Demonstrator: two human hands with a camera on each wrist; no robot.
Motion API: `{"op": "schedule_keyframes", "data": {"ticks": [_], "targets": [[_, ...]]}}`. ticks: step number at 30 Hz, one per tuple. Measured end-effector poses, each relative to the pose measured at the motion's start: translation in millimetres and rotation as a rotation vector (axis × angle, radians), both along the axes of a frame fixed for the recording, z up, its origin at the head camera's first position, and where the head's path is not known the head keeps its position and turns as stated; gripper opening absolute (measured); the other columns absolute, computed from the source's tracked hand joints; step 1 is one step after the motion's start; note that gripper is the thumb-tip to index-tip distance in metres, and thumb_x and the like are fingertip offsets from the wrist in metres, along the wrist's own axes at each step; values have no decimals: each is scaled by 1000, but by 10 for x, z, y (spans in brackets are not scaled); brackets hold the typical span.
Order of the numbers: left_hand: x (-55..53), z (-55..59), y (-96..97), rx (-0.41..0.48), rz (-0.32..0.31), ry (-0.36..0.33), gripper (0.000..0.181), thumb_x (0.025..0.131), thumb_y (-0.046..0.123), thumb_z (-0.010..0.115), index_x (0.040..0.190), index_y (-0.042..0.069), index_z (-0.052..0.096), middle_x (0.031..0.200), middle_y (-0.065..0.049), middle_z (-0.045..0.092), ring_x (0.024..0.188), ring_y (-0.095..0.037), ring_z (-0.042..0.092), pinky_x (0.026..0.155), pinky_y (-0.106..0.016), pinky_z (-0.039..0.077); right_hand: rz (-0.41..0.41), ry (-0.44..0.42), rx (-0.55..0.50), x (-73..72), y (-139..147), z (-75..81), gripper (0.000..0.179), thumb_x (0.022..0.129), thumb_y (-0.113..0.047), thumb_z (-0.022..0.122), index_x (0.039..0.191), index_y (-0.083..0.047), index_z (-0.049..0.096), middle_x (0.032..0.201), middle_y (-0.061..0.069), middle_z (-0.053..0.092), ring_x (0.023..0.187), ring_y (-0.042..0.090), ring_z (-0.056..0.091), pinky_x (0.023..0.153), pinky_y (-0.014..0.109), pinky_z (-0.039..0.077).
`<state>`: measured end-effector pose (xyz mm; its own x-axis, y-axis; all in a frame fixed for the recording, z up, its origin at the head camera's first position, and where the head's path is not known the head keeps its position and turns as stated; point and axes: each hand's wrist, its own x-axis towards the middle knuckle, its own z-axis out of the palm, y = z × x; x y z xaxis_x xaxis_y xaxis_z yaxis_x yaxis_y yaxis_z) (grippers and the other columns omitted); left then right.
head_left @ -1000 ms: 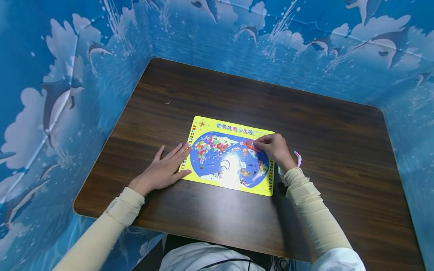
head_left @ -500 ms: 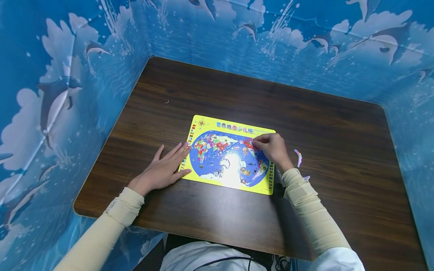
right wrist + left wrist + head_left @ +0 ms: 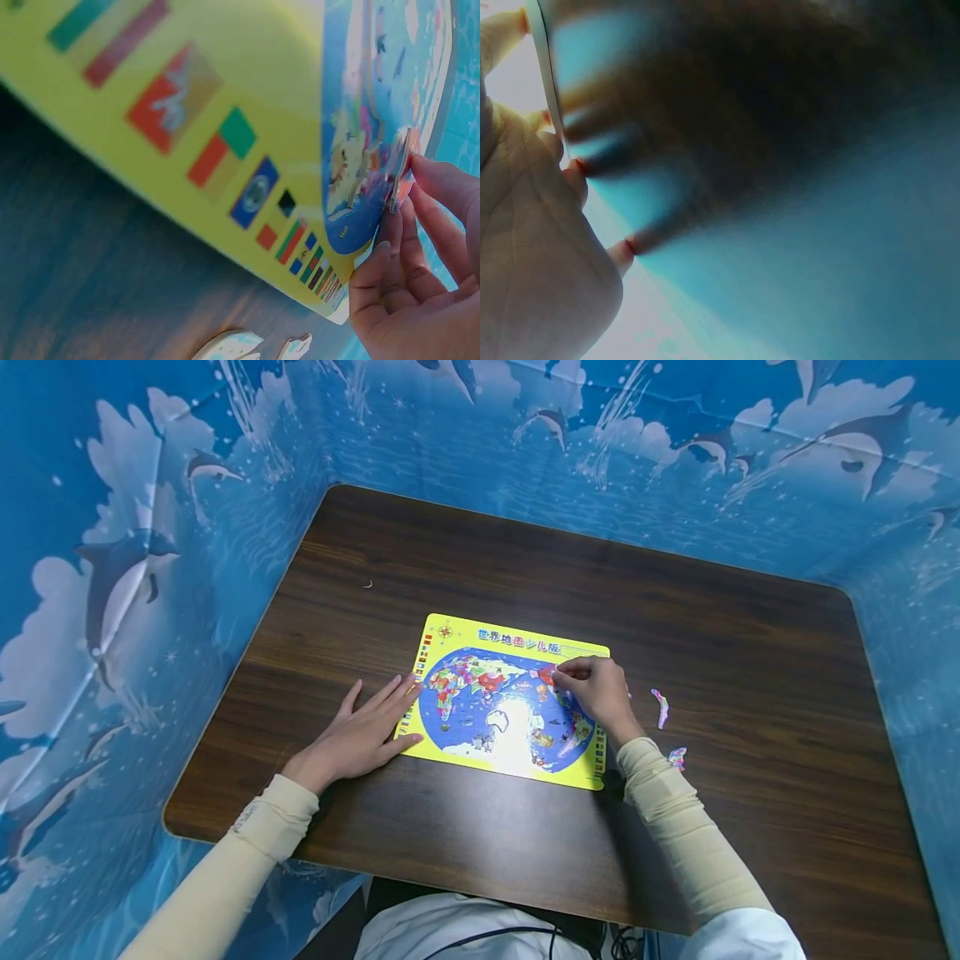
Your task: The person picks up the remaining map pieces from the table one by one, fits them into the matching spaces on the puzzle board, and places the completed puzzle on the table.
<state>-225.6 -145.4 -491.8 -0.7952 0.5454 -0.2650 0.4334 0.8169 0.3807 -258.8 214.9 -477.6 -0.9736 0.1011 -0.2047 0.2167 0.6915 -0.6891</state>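
Note:
A yellow-bordered world map puzzle board [image 3: 510, 781] lies flat on the table, its blue oval filled with coloured land shapes. My left hand [image 3: 360, 739] rests at the board's left edge with fingers spread and straight. Over the upper right of the map, my right hand [image 3: 603, 692] pinches a small puzzle piece [image 3: 401, 176] between thumb and fingers, close to the board's surface. In the head view those fingers mostly hide the piece. The left wrist view shows my palm and fingertips at the board's edge.
To the right of the board lie a thin curved puzzle piece [image 3: 661, 708] and, beside the sleeve, another small piece [image 3: 677, 758]. A tiny white curl [image 3: 367, 584] is on the dark wooden table [image 3: 750, 693]. Blue dolphin-print curtains [image 3: 465, 460] border the table.
My right hand has shifted slightly left over the map, and a loose piece beside its sleeve has come into sight. The left hand stays in place.

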Motion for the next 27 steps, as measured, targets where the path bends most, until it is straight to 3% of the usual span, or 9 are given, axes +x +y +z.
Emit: {"op": "schedule_keyframes", "data": {"ticks": [7,14,21,27], "targets": [[-2,-9,-5,8,-1,1,80,95,54,50,157,19,13,163,0,7,149,-23,4,112,-62,-8,57,98,50,38,-14,-21,27,89,-27,71,108,-7,73,92,7,69,79,22,60,71,34,52],[-8,-24,-6,22,-6,0,79,96,53,50,157,19,11,163,1,6,149,-22,3,112,-62,-8,117,151,130,61,-15,-33,31,91,-25,70,115,-6,72,87,8,62,74,22,53,60,32,42],[-18,-31,-4,10,-10,1,79,96,54,49,157,20,11,163,1,6,149,-22,3,112,-62,-8,176,167,209,86,-13,-83,35,93,-27,67,122,-7,68,91,8,58,77,21,50,62,32,43],[-22,-28,-12,7,-11,-2,80,96,56,47,157,20,10,163,1,5,149,-23,2,112,-62,-8,308,289,368,116,-18,-118,34,95,-25,64,122,-6,67,89,11,54,72,22,49,59,32,43]]}}
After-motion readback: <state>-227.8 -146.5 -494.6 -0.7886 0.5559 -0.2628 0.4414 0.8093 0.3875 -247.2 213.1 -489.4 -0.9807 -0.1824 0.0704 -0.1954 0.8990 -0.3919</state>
